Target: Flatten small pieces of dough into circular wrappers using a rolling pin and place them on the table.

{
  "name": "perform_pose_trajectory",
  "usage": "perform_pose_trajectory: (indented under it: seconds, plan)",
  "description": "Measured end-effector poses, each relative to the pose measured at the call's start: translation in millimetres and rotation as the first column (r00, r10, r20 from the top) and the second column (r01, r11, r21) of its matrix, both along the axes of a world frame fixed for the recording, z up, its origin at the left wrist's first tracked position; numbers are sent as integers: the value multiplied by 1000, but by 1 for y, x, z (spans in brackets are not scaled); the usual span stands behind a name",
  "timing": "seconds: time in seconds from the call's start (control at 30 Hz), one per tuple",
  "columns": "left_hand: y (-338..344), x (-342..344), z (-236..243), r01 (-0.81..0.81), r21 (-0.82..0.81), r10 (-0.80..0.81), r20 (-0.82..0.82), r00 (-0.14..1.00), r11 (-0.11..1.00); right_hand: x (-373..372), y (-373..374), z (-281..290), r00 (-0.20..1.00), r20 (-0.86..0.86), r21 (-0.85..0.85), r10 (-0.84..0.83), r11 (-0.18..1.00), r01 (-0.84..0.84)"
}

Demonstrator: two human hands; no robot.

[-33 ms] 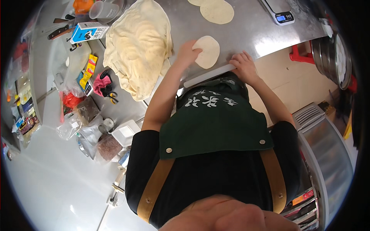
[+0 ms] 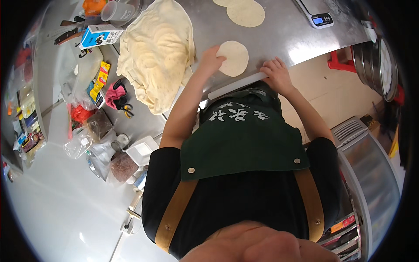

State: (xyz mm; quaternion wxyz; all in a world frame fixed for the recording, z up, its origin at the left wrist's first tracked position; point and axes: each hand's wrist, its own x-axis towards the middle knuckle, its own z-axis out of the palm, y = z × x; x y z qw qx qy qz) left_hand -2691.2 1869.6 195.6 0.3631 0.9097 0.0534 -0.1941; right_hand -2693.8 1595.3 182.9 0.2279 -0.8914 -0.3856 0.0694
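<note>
Left hand (image 2: 211, 59) lies flat, open, on a small dough round (image 2: 234, 57) near the steel tabletop (image 2: 283, 35) edge; right hand (image 2: 276, 75) curls over a white rolling pin (image 2: 235, 85). Dough appears soft, light, tearable: best lifted by its rim.

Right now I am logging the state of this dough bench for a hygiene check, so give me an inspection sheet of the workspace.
Surface: steel bench, shiny, bare patches between the dough pieces.
Job's things: small dough round; white rolling pin at the bench edge; two more rolled rounds farther back; big heap of thin dough sheets.
Clutter: carton, knife, scissors, pink cloth, bags, digital scale.
Hands: left hand on the dough round's edge; right hand on the pin's end.
Cables: nothing seen.
Surroundings: stacked metal pans, red stool, tan floor.
</note>
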Motion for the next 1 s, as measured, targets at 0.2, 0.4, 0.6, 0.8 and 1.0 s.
perform_pose_trajectory:
  seconds: [0.2, 0.4, 0.6, 0.8, 1.0]
  plan:
    - [17, -14, -29, 21, 78, -13, -90, 996, 997, 26, 31, 0, 997, 25, -39, 69, 997, -68]
    - [19, -1, -40, -104, -120, 98, -51, 994, 987, 33, 71, -22, 989, 146, -64, -29, 997, 39]
    - [19, 16, -47, -244, -225, 209, -170, 963, 943, 0, 70, -27, 962, 198, -113, -188, 970, 213]
    - [14, 40, -39, -1, -85, -21, -252, 967, 996, 53, 107, -32, 932, 262, -38, -250, 962, 269]
    - [2, 32, -19, 258, 195, -231, -154, 961, 946, 19, 79, -31, 980, 149, -41, -133, 989, 141]
